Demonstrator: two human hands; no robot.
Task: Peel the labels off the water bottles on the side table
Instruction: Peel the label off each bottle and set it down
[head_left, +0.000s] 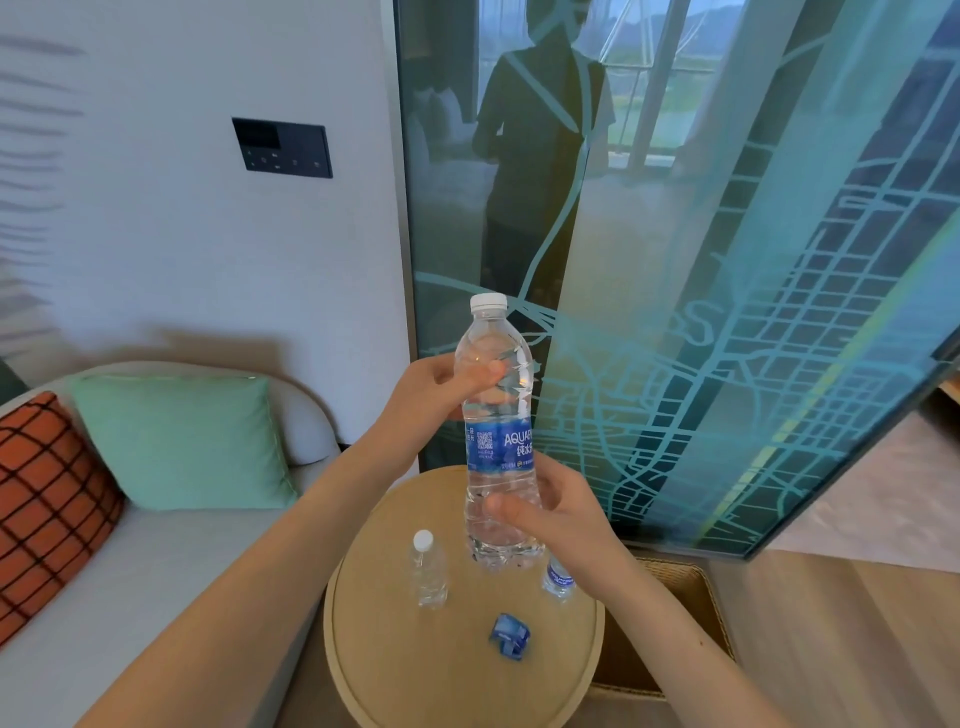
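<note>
I hold a clear water bottle (493, 395) with a white cap upright above the round side table (395, 675). A blue label (500, 447) wraps its middle. My left hand (441, 384) grips the upper part, thumb on the front. Around the lower part, below the label, curls my right hand (550, 514). A small bare bottle (428, 569) stands on the table at the left. Another small bottle with a blue label (558, 579) stands partly behind my right wrist. A crumpled blue peeled label (510, 635) lies on the tabletop.
A grey sofa (130, 597) with a green cushion (182, 441) and an orange checked cushion (47, 509) is at the left. A glass panel with a map pattern (727, 312) rises behind the table. A woven basket (691, 597) sits at the table's right.
</note>
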